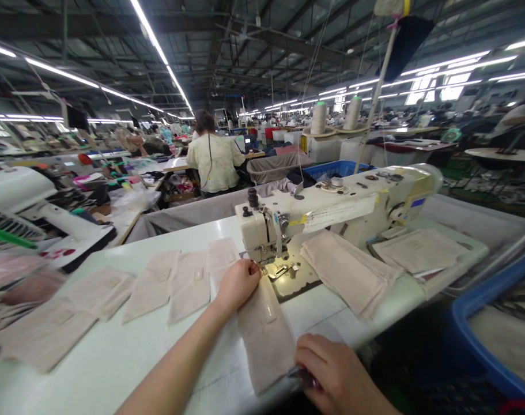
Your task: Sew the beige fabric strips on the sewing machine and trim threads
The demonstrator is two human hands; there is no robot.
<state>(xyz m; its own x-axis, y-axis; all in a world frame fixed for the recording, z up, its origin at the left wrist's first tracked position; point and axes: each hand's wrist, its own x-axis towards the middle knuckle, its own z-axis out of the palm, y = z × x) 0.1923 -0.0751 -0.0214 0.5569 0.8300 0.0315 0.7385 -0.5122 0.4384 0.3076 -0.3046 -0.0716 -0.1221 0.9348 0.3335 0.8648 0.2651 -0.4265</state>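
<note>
A beige fabric piece (266, 334) with a small rectangular patch lies at the front of the sewing machine (262, 227), its far end near the presser foot. My left hand (240, 282) is on the far part of this piece, beside the needle area, with its fingers pinched together on the fabric. By the near right corner of the piece, my right hand (327, 363) is closed around a small dark tool (303, 377) with a metallic tip. The tool's exact kind is blurred and partly hidden by the fingers.
Several beige pieces (188, 285) lie spread to the left on the pale tabletop (145, 357). A stack of beige fabric (348, 271) rests right of the needle plate (292, 271). A blue basket (469, 323) stands at right, a white fan (20, 196) at left. A person (214, 155) sits ahead.
</note>
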